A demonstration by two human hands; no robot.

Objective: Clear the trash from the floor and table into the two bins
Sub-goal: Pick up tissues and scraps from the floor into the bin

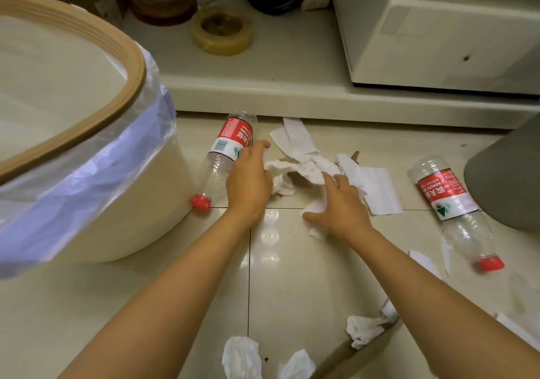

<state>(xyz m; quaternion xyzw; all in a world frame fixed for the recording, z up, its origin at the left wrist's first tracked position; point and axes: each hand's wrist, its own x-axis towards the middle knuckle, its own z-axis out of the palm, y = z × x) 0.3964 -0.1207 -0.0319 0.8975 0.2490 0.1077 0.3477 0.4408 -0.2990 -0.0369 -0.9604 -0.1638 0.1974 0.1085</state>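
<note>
Head view shows both your hands down on the floor (pixel 292 276) over a heap of paper (pixel 306 171), so the step in hand looks like gathering that heap into one load. Your left hand (pixel 248 186) has its fingers curled into the crumpled tissue at the heap's near-left edge, gripping it; your right hand (pixel 342 203) lies with fingers spread and pressed on the flat sheets, holding nothing yet as far as can be seen. Sweep the right hand toward the left so the loose sheets bunch against the tissue, then close both hands round the bundle before lifting; flat paper on a glossy tile will probably slide, so press and drag instead of trying to pinch an edge. The white bin (pixel 87 150), lined with a bag, stands just to the left of your left hand, a short carry. A bottle (pixel 225 156) lies touching or nearly touching the back of your left hand, between it and that bin; keep the sweep clear of it so it does not roll. A second bottle (pixel 455 209) lies well to the right of your right hand, beside a grey bin (pixel 508 180). More tissue wads (pixel 242 358) sit nearer you, between your forearms, for a later pass.
</note>
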